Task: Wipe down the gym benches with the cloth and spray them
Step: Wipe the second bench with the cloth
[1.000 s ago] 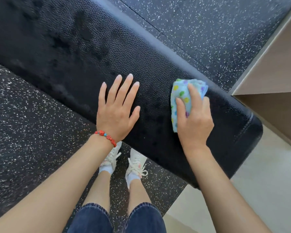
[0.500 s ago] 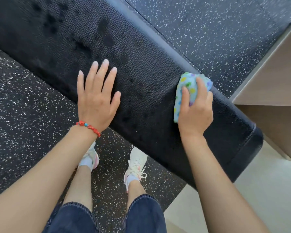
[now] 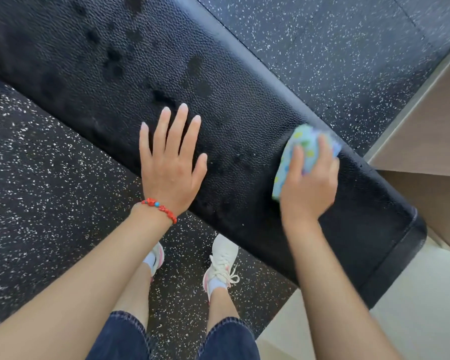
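Pebbled black leatherette bench [image 3: 218,105], soft printed cloth [image 3: 307,149], speckled rubber floor [image 3: 37,165]

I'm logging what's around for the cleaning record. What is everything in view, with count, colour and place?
bench: one, black textured pad with darker wet patches, running diagonally from upper left to lower right
cloth: one, light blue with coloured spots, on the bench near its far edge
rubber floor: black with white flecks, on both sides of the bench
beige panel: one, right edge
bracelet: one, red beads, left wrist
shoes: two, white, on the floor
left hand: flat on the bench
right hand: pressing the cloth
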`<state>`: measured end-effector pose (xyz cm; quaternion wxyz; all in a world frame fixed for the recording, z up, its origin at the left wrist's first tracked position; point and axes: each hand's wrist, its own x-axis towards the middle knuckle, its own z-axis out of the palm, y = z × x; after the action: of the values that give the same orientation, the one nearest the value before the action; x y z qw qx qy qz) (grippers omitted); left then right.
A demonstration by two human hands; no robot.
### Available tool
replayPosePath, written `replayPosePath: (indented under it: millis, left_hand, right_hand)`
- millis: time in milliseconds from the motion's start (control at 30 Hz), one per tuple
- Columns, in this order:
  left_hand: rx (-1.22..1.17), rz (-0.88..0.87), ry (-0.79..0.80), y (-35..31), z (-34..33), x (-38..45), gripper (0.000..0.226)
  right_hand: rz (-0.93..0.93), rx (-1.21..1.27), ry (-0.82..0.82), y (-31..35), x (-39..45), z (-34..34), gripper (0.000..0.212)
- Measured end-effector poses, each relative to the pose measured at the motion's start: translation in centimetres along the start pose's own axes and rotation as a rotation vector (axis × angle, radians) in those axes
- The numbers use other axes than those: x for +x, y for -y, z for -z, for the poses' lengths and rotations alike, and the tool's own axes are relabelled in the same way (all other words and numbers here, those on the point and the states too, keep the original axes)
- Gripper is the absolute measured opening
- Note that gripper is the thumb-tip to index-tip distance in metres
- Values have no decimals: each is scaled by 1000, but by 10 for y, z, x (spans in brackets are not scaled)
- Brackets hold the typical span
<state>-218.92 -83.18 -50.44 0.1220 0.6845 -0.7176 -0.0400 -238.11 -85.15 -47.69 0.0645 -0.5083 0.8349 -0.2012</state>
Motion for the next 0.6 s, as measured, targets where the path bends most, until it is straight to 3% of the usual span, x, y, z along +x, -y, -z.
replayPosePath:
  millis: [100,400,600]
  left_hand:
    - [-1,-2,5,0,0,0,52]
    - [-72,-27,86,6,12,3,54]
    - [-71,-108,69,32,22,15,50]
  right_hand:
    - [-101,-4,10,17,28,-9,41]
    - [146,-51,61,22,-108,-6,35]
    - [241,-59,18,38,-58,-18,33]
